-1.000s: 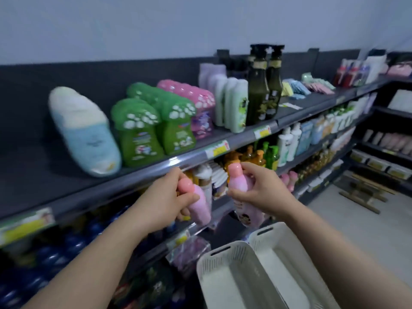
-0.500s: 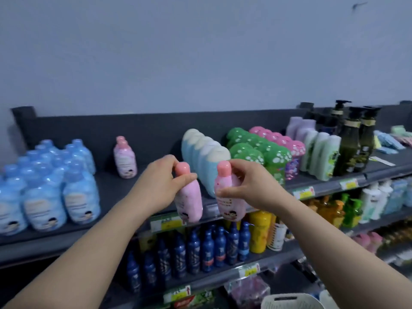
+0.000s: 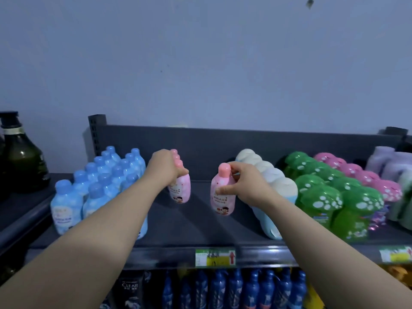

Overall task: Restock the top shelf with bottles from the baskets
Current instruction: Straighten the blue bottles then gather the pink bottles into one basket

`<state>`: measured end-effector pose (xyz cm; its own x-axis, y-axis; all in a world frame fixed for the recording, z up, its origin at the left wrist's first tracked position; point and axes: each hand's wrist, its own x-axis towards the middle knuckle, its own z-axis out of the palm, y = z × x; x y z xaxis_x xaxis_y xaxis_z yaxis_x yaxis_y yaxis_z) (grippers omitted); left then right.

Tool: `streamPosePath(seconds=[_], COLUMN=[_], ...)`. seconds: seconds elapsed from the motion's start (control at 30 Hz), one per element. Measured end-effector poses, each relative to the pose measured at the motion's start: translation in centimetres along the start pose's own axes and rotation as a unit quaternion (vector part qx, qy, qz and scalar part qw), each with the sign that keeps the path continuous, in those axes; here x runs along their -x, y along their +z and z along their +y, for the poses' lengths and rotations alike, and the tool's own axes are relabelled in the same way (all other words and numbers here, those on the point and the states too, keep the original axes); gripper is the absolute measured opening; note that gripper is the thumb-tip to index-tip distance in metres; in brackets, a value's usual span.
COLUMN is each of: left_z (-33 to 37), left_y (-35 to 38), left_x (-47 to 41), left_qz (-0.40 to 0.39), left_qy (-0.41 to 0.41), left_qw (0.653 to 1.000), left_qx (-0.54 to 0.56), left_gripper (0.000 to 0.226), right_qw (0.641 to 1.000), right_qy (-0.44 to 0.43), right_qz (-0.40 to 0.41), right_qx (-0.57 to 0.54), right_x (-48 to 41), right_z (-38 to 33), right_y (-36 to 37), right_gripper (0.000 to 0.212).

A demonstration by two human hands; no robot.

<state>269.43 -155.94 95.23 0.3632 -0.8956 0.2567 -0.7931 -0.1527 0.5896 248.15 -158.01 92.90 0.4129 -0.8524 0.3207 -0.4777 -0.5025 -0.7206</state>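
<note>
My left hand (image 3: 166, 167) grips the neck of a pink bottle (image 3: 180, 190) over the top shelf (image 3: 196, 228), just in front of more pink bottles whose caps (image 3: 175, 153) show behind my fingers. My right hand (image 3: 249, 186) holds a second pink bottle (image 3: 223, 195) by its shoulder, upright, a little to the right. Whether either bottle touches the shelf I cannot tell. The baskets are out of view.
Light blue bottles (image 3: 100, 188) stand in rows on the left of the gap. White-and-blue bottles (image 3: 274, 197), green ones (image 3: 334, 197) and pink-capped ones (image 3: 361, 175) fill the right. A dark pump bottle (image 3: 22, 159) stands far left. Dark blue bottles (image 3: 234, 288) line the shelf below.
Both hands have risen from basket level and reached onto the top shelf with the pink bottles, which now sit in the gap between the blue and white rows.
</note>
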Motion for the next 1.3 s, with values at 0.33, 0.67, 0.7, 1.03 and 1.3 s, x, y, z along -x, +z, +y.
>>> streamPosePath(seconds=[0.33,0.67,0.7,1.03,1.3], left_z=[-0.6,-2.3,-2.4,-2.7,-6.4], left_y=[3.2,3.7,3.7,-0.6,-4.2], left_x=[-4.8,-6.7,-6.8,-5.6,-3.5], left_qz=[0.034,0.043,0.041,0.005,0.027], left_qy=[-0.064,-0.091,-0.091,0.052,0.164], left_qw=[0.988,0.989,0.990,0.983,0.948], left_qx=[-0.136,-0.107,-0.103,-0.179,-0.271], left_gripper=[0.031,0.034,0.034,0.031,0.034], right_qw=[0.999,0.999,0.999,0.997,0.999], right_qy=[-0.020,-0.013,-0.010,0.017,0.010], right_qz=[-0.032,-0.040,-0.040,-0.060,-0.043], right_qx=[0.009,-0.016,-0.016,-0.042,-0.006], right_x=[-5.6,-7.3,-7.4,-7.2,-7.6], right_z=[2.3,3.7,3.7,1.2,-1.7], right_y=[1.9,3.6,3.8,7.2,10.9], right_gripper=[0.031,0.031,0.032,0.037,0.036])
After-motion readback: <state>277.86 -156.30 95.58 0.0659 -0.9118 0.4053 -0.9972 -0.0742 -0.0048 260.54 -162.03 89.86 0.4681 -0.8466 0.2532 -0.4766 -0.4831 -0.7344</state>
